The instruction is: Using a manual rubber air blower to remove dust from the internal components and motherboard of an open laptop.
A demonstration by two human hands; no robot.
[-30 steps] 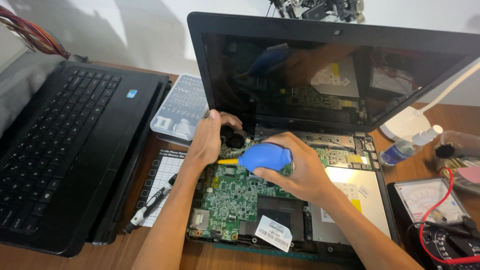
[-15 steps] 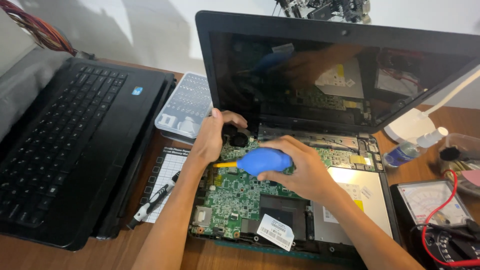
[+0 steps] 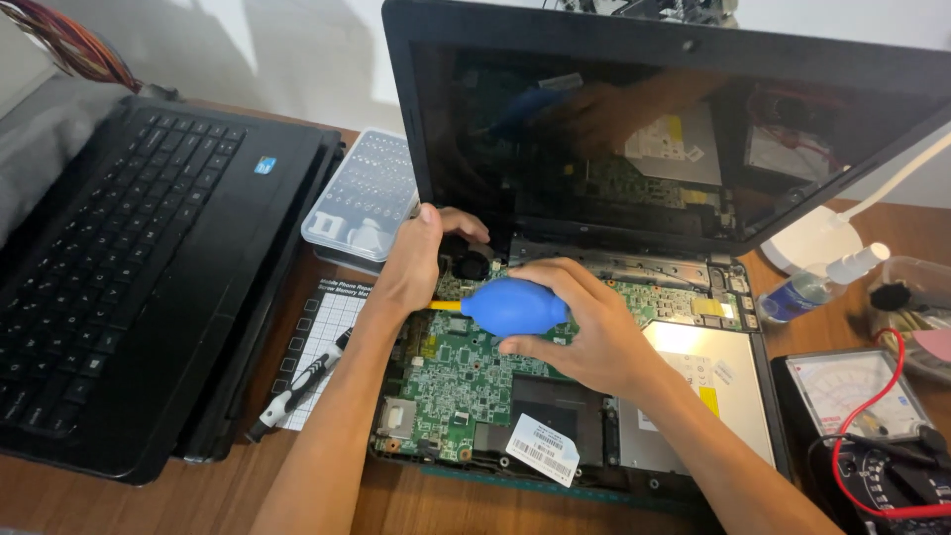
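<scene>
head view looks down on an opened laptop (image 3: 693, 129) whose green motherboard (image 3: 466, 372) lies bare, screen tilted up behind it. the right hand (image 3: 584, 332) is wrapped around a blue rubber air blower (image 3: 515, 305), fingers curled over the bulb and thumb beneath, so it is closed on the bulb though i cannot tell how hard it squeezes. the blower's yellow nozzle (image 3: 446, 305) points left, toward the left hand (image 3: 416, 263), which sits at the board's upper left corner just beside the round black fan (image 3: 468, 260); its fingers are bent down onto that corner, but what they pinch, if anything, is hidden by the hand itself. to the left lie a clear plastic bit case (image 3: 362, 193), a black-and-white screwdriver (image 3: 297, 381) on a gridded mat (image 3: 322, 327), and a second black laptop (image 3: 129, 267). to the right stand a small spray bottle (image 3: 807, 287) and an analog multimeter (image 3: 852, 391) with red leads (image 3: 882, 416). the risks, as i judge them: the nozzle tip is very near the board, so a slip of the right hand could knock small components or a connector; a hard puff could spin the fan freely if the left hand is not holding it — and dust could simply resettle deeper in the chassis. the forearm also hovers over the white label (image 3: 542, 448) and drive bay, where leaning could press on exposed parts.
</scene>
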